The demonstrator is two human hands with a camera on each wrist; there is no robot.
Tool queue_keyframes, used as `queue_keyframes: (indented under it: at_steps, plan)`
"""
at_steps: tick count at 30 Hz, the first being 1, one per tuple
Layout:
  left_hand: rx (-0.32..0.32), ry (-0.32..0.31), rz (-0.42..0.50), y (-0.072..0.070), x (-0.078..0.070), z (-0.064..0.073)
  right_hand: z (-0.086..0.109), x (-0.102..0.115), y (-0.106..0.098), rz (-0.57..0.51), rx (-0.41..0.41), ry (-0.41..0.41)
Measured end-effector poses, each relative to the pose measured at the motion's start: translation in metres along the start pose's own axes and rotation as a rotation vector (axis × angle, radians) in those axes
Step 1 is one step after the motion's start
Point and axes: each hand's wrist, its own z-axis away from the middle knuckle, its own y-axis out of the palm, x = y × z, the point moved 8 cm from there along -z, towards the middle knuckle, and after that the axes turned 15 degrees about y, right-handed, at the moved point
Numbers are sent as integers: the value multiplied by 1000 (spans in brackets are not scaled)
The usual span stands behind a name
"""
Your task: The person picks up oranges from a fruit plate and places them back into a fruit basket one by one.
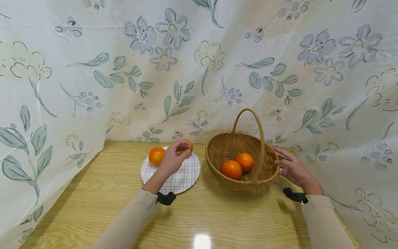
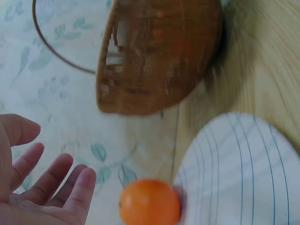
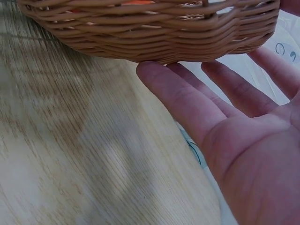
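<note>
A pale wooden tabletop stood before a flowered cloth, with a round checked plate on the person's left and a wicker basket on the right. Two orange fruit sat side by side in the basket, the nearer one beside its neighbour. Two more were at the plate: one toward its far left side, another at its far edge, partly hidden by the left hand. The left hand's grip was empty, its fingers loosely bent and the thumb apart from them (the left wrist view showed a gap between those fingers and a fruit). The right hand had its grip spread wide, fingertips and thumb touching the outer side of the basket, seemingly to steady it. The step in hand looked like a reach for the far fruit, with neither hand holding any fruit. The next move seemed to call for lowering the left hand, closing finger and thumb around that smooth, round side without rolling it off the plate, while the right hand kept the basket steady.
</note>
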Motion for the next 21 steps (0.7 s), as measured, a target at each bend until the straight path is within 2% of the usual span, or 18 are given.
queue_keyframes:
  at_steps: [4, 12, 21]
  plan:
    - [-16, -25, -59, -19, 13, 4, -3, 1, -3, 2, 7, -8]
    - [-85, -12, -139, -58, 32, 6, -11, 2, -9, -2, 27, -11]
    - [-131, -30, -174, -88, 52, 12, -18, 4, -17, -4, 41, -11]
